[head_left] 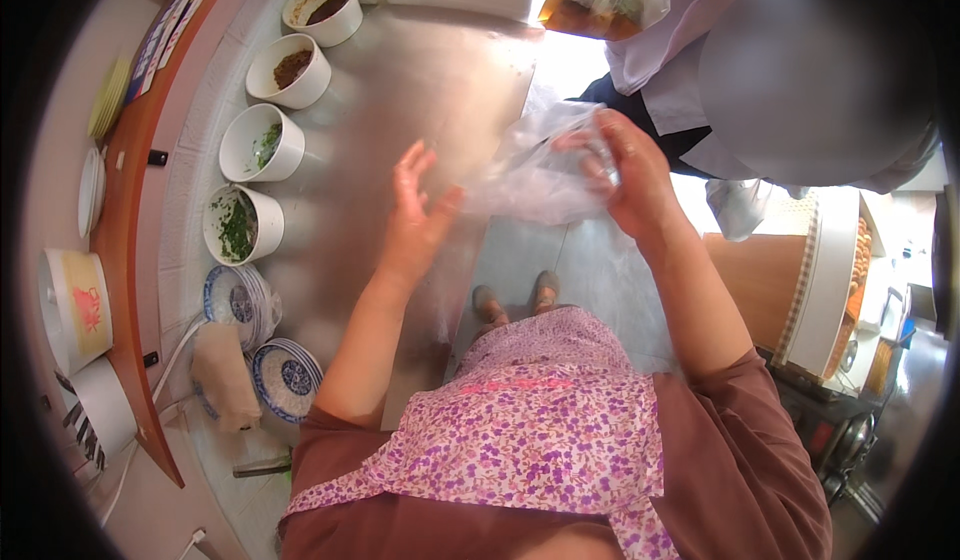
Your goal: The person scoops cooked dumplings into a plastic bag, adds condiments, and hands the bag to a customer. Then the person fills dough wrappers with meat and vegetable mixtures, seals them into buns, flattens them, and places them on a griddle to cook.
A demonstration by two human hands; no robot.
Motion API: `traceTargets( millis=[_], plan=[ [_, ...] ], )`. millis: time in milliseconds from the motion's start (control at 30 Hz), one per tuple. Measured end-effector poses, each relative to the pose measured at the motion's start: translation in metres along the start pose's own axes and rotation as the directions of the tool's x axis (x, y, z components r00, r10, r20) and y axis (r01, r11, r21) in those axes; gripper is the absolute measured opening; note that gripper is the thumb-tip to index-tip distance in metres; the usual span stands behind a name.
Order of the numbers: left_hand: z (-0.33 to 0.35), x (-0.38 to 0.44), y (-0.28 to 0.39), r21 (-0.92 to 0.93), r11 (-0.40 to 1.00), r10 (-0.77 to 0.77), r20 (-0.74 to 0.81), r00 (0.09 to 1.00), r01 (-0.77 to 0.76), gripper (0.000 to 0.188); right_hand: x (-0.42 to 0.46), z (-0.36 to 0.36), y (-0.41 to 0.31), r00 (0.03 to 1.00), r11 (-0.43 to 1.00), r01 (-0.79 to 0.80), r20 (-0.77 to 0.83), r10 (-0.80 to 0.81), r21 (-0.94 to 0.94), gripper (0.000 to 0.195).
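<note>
A thin clear plastic bag [525, 177] hangs crumpled and blurred from my right hand [637, 170], whose thumb and fingers are closed on it. My left hand [424, 218] is raised over the steel worktop [360, 147] with its fingers apart. Nothing shows in it, and the bag's edge lies just right of its thumb. Left of that hand, along the wall, stand white bowls: one with chopped green herbs [236, 230], another with fewer greens [266, 147], and two with brown pastes, one paste [292, 70] nearer than the other paste [328, 9].
Blue-and-white plates [289, 380] are stacked beside a beige cloth [223, 376]. A wooden shelf [142, 260] runs along the left wall. Across the worktop's corner stands another person [660, 42], near a bag of brown liquid [600, 4]. A wooden-sided counter [754, 290] is at right.
</note>
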State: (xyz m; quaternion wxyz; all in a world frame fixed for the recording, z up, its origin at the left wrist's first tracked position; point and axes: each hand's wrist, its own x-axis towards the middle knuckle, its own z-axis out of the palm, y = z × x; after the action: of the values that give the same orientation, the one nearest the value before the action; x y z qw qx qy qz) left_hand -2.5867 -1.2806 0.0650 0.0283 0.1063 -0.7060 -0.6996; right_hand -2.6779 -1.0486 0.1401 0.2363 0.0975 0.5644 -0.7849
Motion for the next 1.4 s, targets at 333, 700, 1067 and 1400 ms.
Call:
traceTargets(
  millis=[333, 700, 1067, 1400],
  plan=[
    [0.074, 0.066, 0.070, -0.012, 1.000, 0.021, 0.471, 0.882, -0.018, 0.044, 0.040, -0.081, -0.039, 0.850, 0.292, 0.495, 0.386, -0.359, -0.818, 0.042],
    [0.083, 0.172, 0.044, -0.017, 1.000, -0.014, 0.178, 0.984, 0.017, 0.045, 0.186, -0.135, -0.034, 0.986, 0.984, 0.034, 0.153, -0.061, 0.174, 0.018],
    [0.067, 0.166, 0.164, -0.029, 0.998, 0.066, 0.274, 0.960, -0.060, 0.048, 0.114, -0.069, -0.129, 0.898, 0.842, 0.413, 0.003, -0.440, -0.348, 0.016],
    [0.021, 0.200, 0.207, 0.855, 0.285, 0.467, 0.271, 0.842, -0.433, 0.020, 0.101, -0.050, -0.201, 0.737, 0.001, 0.471, 0.393, -0.550, -0.882, 0.028]
  ],
)
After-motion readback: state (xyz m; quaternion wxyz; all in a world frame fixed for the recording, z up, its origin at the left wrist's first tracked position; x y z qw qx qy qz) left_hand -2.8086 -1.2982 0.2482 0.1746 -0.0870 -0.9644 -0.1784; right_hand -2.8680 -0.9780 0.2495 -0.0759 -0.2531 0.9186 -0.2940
